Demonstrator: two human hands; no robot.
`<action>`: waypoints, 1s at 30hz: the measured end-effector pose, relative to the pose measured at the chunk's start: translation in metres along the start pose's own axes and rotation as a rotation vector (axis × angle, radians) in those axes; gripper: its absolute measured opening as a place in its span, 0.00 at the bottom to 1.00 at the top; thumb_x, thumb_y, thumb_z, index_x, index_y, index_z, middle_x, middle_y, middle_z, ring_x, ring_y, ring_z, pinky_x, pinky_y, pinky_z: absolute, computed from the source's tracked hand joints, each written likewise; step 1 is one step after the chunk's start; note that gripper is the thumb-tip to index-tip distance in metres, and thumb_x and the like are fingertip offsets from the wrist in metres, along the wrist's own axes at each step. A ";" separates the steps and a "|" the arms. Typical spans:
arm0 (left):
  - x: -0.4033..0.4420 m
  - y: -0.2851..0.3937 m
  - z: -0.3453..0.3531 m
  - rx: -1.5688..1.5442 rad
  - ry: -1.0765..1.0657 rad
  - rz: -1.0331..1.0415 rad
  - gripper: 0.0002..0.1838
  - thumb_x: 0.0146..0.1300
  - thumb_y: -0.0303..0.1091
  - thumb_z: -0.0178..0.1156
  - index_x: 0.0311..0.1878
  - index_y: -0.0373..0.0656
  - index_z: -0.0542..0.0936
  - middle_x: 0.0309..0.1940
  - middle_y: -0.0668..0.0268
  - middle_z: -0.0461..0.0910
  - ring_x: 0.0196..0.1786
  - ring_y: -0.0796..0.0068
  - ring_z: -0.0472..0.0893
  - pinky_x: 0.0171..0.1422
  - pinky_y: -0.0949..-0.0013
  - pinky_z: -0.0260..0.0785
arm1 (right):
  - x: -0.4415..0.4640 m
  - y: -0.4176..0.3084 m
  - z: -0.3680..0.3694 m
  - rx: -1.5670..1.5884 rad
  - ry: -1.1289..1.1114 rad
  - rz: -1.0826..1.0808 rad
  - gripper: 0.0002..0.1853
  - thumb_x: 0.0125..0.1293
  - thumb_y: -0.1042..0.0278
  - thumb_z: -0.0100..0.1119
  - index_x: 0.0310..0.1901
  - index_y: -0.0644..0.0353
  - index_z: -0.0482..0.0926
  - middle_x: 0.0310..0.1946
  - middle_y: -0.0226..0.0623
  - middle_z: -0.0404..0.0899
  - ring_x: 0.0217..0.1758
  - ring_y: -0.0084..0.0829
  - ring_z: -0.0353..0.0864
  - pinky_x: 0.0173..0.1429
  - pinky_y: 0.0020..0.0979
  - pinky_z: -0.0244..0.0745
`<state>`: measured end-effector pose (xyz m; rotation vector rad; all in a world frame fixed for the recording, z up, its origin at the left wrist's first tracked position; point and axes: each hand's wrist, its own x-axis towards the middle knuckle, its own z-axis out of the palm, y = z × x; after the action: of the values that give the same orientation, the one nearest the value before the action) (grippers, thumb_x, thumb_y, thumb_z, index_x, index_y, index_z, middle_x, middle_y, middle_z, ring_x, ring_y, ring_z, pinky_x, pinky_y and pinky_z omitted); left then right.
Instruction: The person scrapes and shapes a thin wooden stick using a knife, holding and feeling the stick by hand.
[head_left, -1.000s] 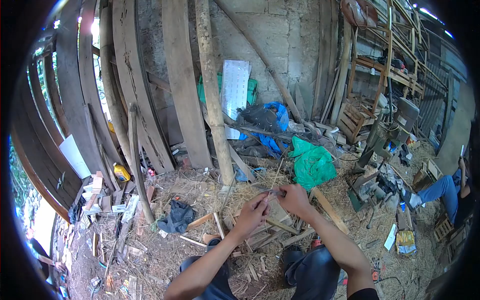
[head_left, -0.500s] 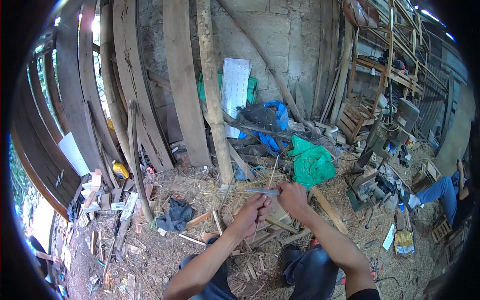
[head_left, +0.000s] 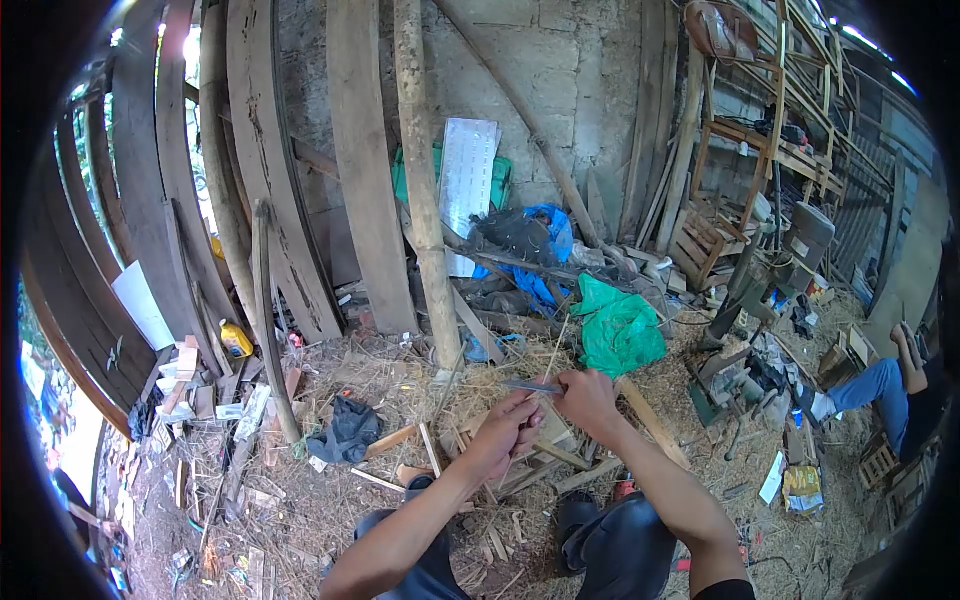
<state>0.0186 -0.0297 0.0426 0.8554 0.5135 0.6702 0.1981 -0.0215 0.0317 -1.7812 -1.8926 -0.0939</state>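
Above the floor, slightly right of centre, my right hand (head_left: pixel 588 402) is closed around the handle end of a knife (head_left: pixel 527 386), whose blade points left. Just below and left of it, my left hand (head_left: pixel 508 436) pinches a thin light strip (head_left: pixel 557 345) that runs upward past the blade. The blade lies across the strip, close to my left fingertips. The knife's handle is hidden inside my right fingers.
A green plastic bag (head_left: pixel 620 330) lies beyond my hands, with blue sheeting (head_left: pixel 545 285) behind it. A wooden post (head_left: pixel 425 200) stands ahead. A dark cloth (head_left: pixel 347 430) and wood scraps lie on the left. Another person's leg (head_left: pixel 868 388) reaches in from the right.
The knife first swung out to point left above my left hand; now its blade sits slightly lower, across the strip. Both hands stay close together. The other person's arm on the right has shifted.
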 end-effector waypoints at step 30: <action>0.002 0.007 0.000 -0.147 0.096 -0.027 0.23 0.71 0.31 0.39 0.69 0.54 0.58 0.24 0.76 0.58 0.18 0.88 0.52 0.19 0.81 0.43 | 0.002 0.009 -0.005 0.206 0.126 0.114 0.09 0.52 0.63 0.58 0.30 0.58 0.84 0.21 0.49 0.79 0.24 0.49 0.80 0.34 0.43 0.76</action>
<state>0.0177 -0.0250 0.0482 0.6798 0.5544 0.7174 0.2085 -0.0203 0.0339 -1.6973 -1.6462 0.0286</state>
